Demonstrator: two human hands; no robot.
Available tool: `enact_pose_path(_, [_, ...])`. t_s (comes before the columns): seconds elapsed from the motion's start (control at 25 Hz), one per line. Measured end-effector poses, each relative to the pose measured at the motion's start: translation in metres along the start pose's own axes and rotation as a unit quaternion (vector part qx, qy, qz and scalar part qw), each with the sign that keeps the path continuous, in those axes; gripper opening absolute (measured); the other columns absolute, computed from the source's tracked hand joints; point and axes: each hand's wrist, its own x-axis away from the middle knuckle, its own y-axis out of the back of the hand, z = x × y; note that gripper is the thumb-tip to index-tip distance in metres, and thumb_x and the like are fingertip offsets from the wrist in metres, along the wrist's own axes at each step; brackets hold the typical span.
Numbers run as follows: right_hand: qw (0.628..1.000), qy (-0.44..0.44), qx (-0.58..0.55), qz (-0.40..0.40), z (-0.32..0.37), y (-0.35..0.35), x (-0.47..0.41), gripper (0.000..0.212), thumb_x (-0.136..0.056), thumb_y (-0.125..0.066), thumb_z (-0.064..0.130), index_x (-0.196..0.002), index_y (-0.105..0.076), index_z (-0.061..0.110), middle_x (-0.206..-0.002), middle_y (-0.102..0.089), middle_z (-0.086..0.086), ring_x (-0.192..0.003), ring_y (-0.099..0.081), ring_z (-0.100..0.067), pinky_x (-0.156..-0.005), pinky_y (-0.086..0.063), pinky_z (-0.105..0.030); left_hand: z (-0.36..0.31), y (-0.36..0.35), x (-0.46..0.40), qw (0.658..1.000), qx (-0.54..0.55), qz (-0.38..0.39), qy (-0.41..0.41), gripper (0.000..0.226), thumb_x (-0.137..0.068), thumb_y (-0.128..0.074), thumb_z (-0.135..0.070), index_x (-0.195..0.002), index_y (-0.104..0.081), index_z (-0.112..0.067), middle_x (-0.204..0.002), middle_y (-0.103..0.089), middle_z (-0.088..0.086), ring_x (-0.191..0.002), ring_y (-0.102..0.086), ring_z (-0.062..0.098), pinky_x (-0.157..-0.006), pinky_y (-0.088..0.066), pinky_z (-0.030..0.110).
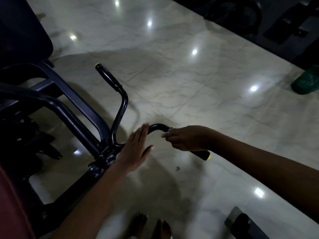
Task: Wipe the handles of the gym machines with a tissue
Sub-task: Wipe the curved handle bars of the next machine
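A black gym machine [74, 107] fills the left side, with a forked handlebar. Its far handle [107, 77] has a black grip and points up and away, untouched. My right hand [187, 138] curls round the near handle [203, 155], whose black grip ends in a yellow cap. My left hand [136, 147] lies flat with straight fingers against the curved bar [158, 126] just left of the right hand. No tissue shows in either hand; the light is dim.
Glossy marble floor tiles [189, 83] spread around. A green bin [307, 81] stands at the right edge. Other dark equipment [259, 19] sits at the top right, and a dark plate [245, 223] at the bottom right. My bare feet [150, 226] are below.
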Motion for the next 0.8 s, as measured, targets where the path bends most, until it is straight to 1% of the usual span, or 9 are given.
enact_pose_path(0.12, [0.987, -0.156, 0.025, -0.030, 0.015, 0.001, 0.010, 0.039, -0.075, -0.068, 0.002, -0.113, -0.067, 0.008, -0.128, -0.060, -0.009, -0.124, -0.052, -0.022, -0.085, -0.051, -0.023, 0.000, 0.000, 0.001, 1.000, 0.008, -0.001, 0.000, 0.077, -0.096, -0.026, -0.051, -0.150, 0.016, -0.016, -0.160, 0.007, -0.001, -0.147, 0.004, 0.010, -0.120, -0.006, 0.036])
enact_pose_path(0.2, [0.943, -0.310, -0.118, -0.022, 0.028, 0.005, 0.014, 0.054, -0.083, -0.059, -0.002, -0.135, -0.049, 0.006, -0.139, -0.050, -0.012, -0.124, -0.051, -0.023, -0.087, -0.050, -0.027, -0.001, -0.001, 0.001, 1.000, 0.010, -0.002, 0.002, 0.077, -0.096, -0.025, -0.052, -0.151, 0.015, -0.016, -0.160, 0.006, -0.001, -0.147, 0.003, 0.011, -0.120, -0.007, 0.038])
enact_pose_path(0.24, [0.895, -0.386, -0.222, -0.024, 0.031, 0.008, 0.009, 0.048, -0.089, -0.054, 0.001, -0.136, -0.047, 0.006, -0.134, -0.054, -0.014, -0.118, -0.056, -0.026, -0.087, -0.050, -0.032, -0.001, -0.002, 0.001, 1.000, 0.007, -0.003, 0.005, 0.077, -0.095, -0.023, -0.054, -0.151, 0.015, -0.016, -0.160, 0.006, -0.001, -0.147, 0.002, 0.012, -0.120, -0.008, 0.039])
enact_pose_path(0.32, [0.774, -0.503, -0.382, -0.034, 0.025, 0.011, -0.005, 0.024, -0.097, -0.044, 0.015, -0.110, -0.063, 0.009, -0.102, -0.068, -0.012, -0.090, -0.063, -0.026, -0.075, -0.045, -0.032, -0.001, -0.002, 0.001, 1.000, 0.006, -0.003, 0.012, 0.077, -0.093, -0.019, -0.055, -0.151, 0.014, -0.016, -0.160, 0.005, 0.000, -0.147, 0.000, 0.013, -0.120, -0.009, 0.039])
enact_pose_path(0.4, [0.662, -0.549, -0.509, -0.001, 0.015, 0.010, -0.011, 0.045, -0.096, -0.035, 0.037, -0.077, -0.065, 0.009, -0.075, -0.068, -0.007, -0.069, -0.060, -0.019, -0.069, -0.043, -0.031, -0.002, -0.002, 0.001, 1.000, 0.008, -0.001, 0.014, 0.077, -0.093, -0.018, -0.056, -0.150, 0.016, -0.017, -0.160, 0.005, 0.000, -0.147, 0.000, 0.014, -0.120, -0.009, 0.040])
enact_pose_path(0.52, [0.553, -0.513, -0.656, 0.021, 0.016, 0.002, -0.001, 0.074, -0.097, -0.020, 0.057, -0.061, -0.063, 0.008, -0.055, -0.058, -0.010, -0.053, -0.056, -0.022, -0.065, -0.047, -0.034, -0.001, 0.000, 0.001, 1.000, 0.009, 0.004, 0.009, 0.076, -0.093, -0.017, -0.056, -0.149, 0.018, -0.019, -0.161, 0.005, 0.000, -0.148, -0.001, 0.015, -0.121, -0.009, 0.038])
enact_pose_path(0.6, [0.537, -0.494, -0.680, 0.071, 0.016, 0.008, 0.012, 0.083, -0.096, -0.010, 0.061, -0.061, -0.063, 0.008, -0.052, -0.056, -0.012, -0.051, -0.056, -0.023, -0.064, -0.050, -0.035, 0.000, 0.002, 0.000, 1.000, 0.011, 0.001, 0.007, 0.076, -0.093, -0.019, -0.055, -0.149, 0.016, -0.018, -0.161, 0.003, 0.001, -0.148, -0.004, 0.016, -0.120, -0.010, 0.038])
enact_pose_path(0.72, [0.573, -0.499, -0.619, 0.198, 0.019, 0.021, 0.027, 0.096, -0.086, 0.004, 0.073, -0.045, -0.057, 0.012, -0.054, -0.059, -0.013, -0.051, -0.060, -0.022, -0.064, -0.051, -0.031, 0.000, -0.001, 0.001, 1.000, 0.015, -0.004, 0.007, 0.076, -0.093, -0.020, -0.055, -0.149, 0.015, -0.017, -0.161, 0.002, 0.002, -0.148, -0.004, 0.016, -0.120, -0.009, 0.038])
enact_pose_path(0.8, [0.565, -0.537, -0.577, 0.243, 0.027, 0.028, 0.033, 0.095, -0.083, 0.005, 0.076, -0.038, -0.053, 0.016, -0.050, -0.060, -0.007, -0.052, -0.061, -0.019, -0.063, -0.051, -0.030, -0.001, -0.002, 0.001, 1.000, 0.013, -0.003, 0.008, 0.075, -0.093, -0.018, -0.056, -0.148, 0.019, -0.020, -0.160, 0.004, 0.000, -0.148, -0.001, 0.015, -0.120, -0.007, 0.037])
